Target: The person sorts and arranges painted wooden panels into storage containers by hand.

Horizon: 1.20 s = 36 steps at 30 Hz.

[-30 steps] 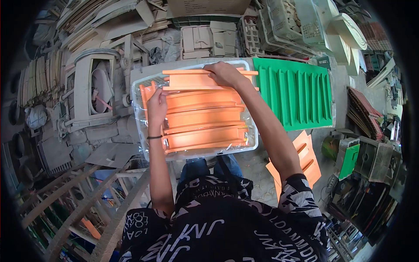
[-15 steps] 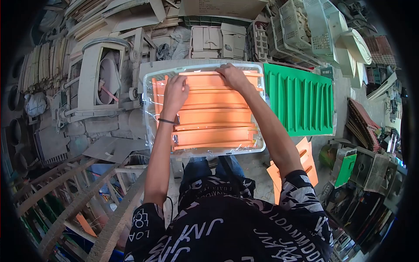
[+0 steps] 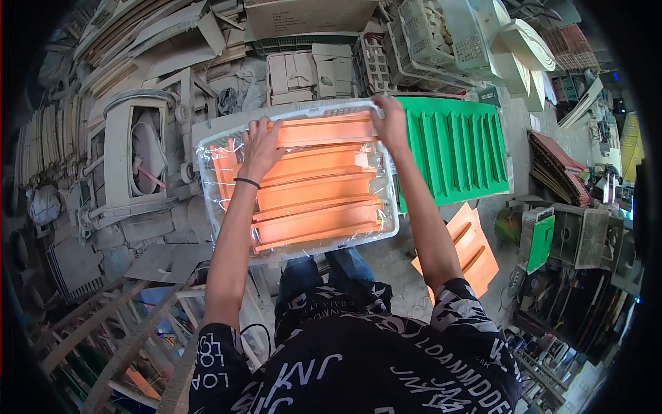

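Note:
A pale, see-through plastic crate (image 3: 396, 207) lined with clear film holds several orange channel-shaped panels (image 3: 317, 188) with raised edges. The farthest orange panel (image 3: 327, 131) lies along the crate's far side, between my hands. At its left end, my left hand (image 3: 262, 146) is closed on it, fingers over the far edge and thumb on the near side. My right hand (image 3: 391, 125) grips the same panel's right end, beside the crate's corner; its fingertips are partly hidden.
Green ribbed panels (image 3: 455, 148) lie right of the crate. Orange sheets (image 3: 472, 252) are below my right forearm. A dusty frame (image 3: 141, 148) stands left, a rusty metal rack (image 3: 131, 338) lower left. White baskets (image 3: 431, 41) and a cardboard box (image 3: 310, 17) are at the back.
My right hand has moved outward to the panel's right end, and my left hand has shifted left, widening the gap between them. The whole view has turned slightly, with the crate now tilted.

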Motion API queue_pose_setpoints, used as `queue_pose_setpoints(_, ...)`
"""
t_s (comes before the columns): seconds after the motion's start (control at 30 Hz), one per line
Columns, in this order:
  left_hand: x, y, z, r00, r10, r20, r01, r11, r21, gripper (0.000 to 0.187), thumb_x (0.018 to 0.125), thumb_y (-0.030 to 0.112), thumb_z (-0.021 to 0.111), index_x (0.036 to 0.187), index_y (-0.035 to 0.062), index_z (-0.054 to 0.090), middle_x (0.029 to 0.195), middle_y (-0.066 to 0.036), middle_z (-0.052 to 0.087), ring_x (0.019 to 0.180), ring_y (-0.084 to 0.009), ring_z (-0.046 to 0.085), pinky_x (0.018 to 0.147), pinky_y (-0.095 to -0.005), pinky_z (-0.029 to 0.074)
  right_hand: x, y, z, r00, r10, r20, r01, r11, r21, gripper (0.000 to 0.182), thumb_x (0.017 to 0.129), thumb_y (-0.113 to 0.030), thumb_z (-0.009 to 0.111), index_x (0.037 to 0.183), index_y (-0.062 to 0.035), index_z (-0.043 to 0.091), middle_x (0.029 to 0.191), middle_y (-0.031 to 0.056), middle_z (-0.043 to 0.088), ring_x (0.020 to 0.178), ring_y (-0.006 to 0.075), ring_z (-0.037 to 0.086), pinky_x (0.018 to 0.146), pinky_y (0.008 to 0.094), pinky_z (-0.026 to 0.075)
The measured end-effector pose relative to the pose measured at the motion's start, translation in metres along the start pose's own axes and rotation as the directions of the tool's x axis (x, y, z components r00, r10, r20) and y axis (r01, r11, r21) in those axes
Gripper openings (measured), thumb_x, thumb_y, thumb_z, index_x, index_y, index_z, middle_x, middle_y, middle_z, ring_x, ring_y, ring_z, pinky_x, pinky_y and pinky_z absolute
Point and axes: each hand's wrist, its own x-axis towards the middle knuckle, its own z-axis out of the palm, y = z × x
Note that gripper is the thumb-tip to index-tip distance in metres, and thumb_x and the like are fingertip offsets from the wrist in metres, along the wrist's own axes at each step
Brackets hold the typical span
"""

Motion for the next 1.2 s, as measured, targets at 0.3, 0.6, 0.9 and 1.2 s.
queue_pose_setpoints(0.3,0.009,-0.005,-0.009,0.993,0.033,0.114,-0.030,0.999,-0.028,0.059,0.061,0.020,0.073,0.115,0.0130,0.050,0.106,-0.007,0.046,0.102,-0.0263,0.038,0.085,-0.0396,0.034,-0.014,0.022,0.000,0.987,0.041,0.153,-0.033,0.998,-0.052,0.018,0.072,-0.007,0.059,0.089,-0.0035,0.063,0.082,0.0146,0.056,0.080,0.0305,0.054,0.074,0.0387,0.045)
queue_pose_setpoints(0.6,0.003,-0.012,-0.008,0.989,0.011,0.146,-0.003,0.998,-0.060,0.057,0.063,0.024,0.072,0.115,0.0121,0.050,0.107,-0.007,0.046,0.103,-0.0263,0.038,0.087,-0.0400,0.033,-0.008,0.021,0.008,0.997,-0.020,0.077,0.021,1.000,-0.014,0.014,0.073,-0.006,0.058,0.086,-0.0022,0.064,0.081,0.0139,0.056,0.081,0.0312,0.053,0.073,0.0385,0.045)
queue_pose_setpoints(0.9,-0.021,-0.036,-0.009,0.977,-0.078,-0.200,0.034,0.977,-0.212,0.047,0.071,0.021,0.066,0.113,0.0069,0.051,0.118,-0.011,0.046,0.108,-0.0311,0.040,0.090,-0.0421,0.034,-0.012,0.005,-0.016,0.998,0.060,0.016,-0.061,0.996,0.062,0.019,0.074,-0.005,0.058,0.092,-0.0004,0.060,0.086,0.0155,0.055,0.080,0.0289,0.056,0.070,0.0362,0.046)
queue_pose_setpoints(1.2,-0.098,-0.048,-0.005,0.834,-0.551,0.003,0.484,0.729,-0.483,0.029,0.081,0.020,0.056,0.105,0.0033,0.054,0.085,-0.016,0.060,0.081,-0.0297,0.058,0.073,-0.0376,0.045,-0.088,-0.028,-0.012,0.905,0.334,0.263,-0.371,0.923,0.104,0.020,0.073,-0.010,0.057,0.090,0.0004,0.061,0.077,0.0182,0.062,0.073,0.0301,0.062,0.065,0.0353,0.048)
